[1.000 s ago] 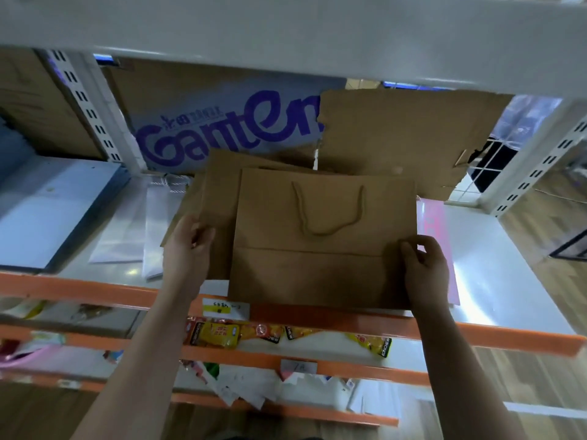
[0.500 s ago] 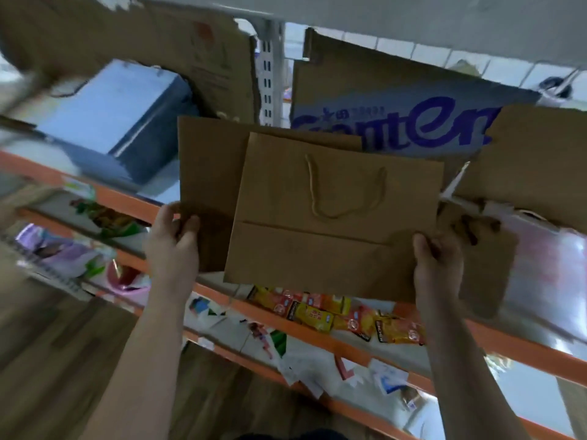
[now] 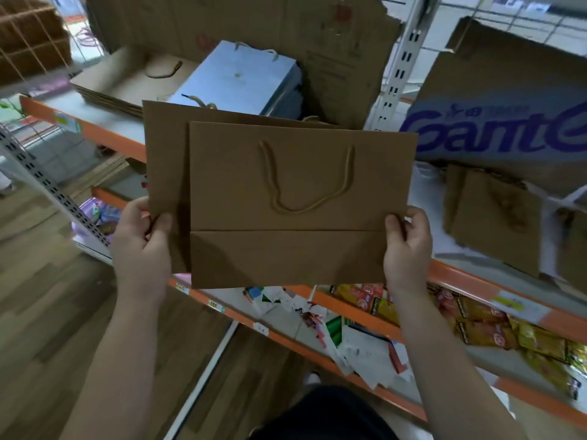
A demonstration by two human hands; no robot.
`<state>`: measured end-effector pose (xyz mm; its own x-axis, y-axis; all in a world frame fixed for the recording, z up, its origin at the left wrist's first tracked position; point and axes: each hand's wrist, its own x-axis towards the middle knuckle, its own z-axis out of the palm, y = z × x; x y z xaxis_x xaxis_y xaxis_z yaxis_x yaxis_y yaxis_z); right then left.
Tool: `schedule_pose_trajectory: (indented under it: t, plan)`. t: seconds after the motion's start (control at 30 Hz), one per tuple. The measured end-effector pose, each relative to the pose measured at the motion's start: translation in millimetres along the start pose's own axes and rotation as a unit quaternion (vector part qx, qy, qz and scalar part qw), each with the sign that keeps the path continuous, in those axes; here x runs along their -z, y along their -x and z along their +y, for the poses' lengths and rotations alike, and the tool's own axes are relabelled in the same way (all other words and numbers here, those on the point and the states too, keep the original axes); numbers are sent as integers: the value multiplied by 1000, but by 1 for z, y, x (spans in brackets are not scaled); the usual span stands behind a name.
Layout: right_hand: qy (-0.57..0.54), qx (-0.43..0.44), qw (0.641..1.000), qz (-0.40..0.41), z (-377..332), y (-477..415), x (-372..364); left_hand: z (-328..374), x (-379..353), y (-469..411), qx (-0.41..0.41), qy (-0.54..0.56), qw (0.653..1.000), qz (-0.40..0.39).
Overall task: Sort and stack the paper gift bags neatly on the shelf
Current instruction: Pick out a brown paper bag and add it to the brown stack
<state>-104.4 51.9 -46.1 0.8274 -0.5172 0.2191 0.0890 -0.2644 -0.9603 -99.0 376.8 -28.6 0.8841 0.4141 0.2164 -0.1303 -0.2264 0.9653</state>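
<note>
I hold two flat brown paper gift bags in the air in front of the shelf. The front bag [image 3: 295, 185] shows a rope handle and a fold line. A larger bag [image 3: 165, 147] lies behind it, sticking out to the left. My left hand [image 3: 143, 239] pinches the left edge of the rear bag. My right hand [image 3: 406, 246] grips the front bag's right edge. On the shelf [image 3: 104, 128] lie a stack of brown bags [image 3: 127, 81] and a stack of light blue bags [image 3: 241, 77]. More brown bags [image 3: 495, 214] lie at the right.
Cardboard sheets [image 3: 508, 100] stand at the back of the shelf, one printed with purple letters. A white slotted upright [image 3: 397, 68] divides the bays. Lower orange-edged shelves hold snack packets [image 3: 476, 322] and paper packs [image 3: 365, 347]. The wooden floor [image 3: 47, 312] lies at the left.
The view has swung left and pulled back. Both bags came off the right bay's shelf and moved left in my hands, now facing the bay with the blue stack.
</note>
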Motion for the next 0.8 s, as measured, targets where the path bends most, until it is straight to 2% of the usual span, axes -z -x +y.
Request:
schedule_pose_trajectory:
  t: [0.2,0.57,0.67,0.8]
  plan:
    - [0,8,1000,2,-20,-19,-79,-15,28,-66,-13,28,999,25]
    - [-46,36,997,55,-81,-83,-231,-26,63,-252,-56,84,995,0]
    - [-36,46,997,58,-98,-95,-265,-28,71,-288,-72,99,992,6]
    - [-2,60,996,67,-112,-100,-300,-36,81,-328,-52,132,990,1]
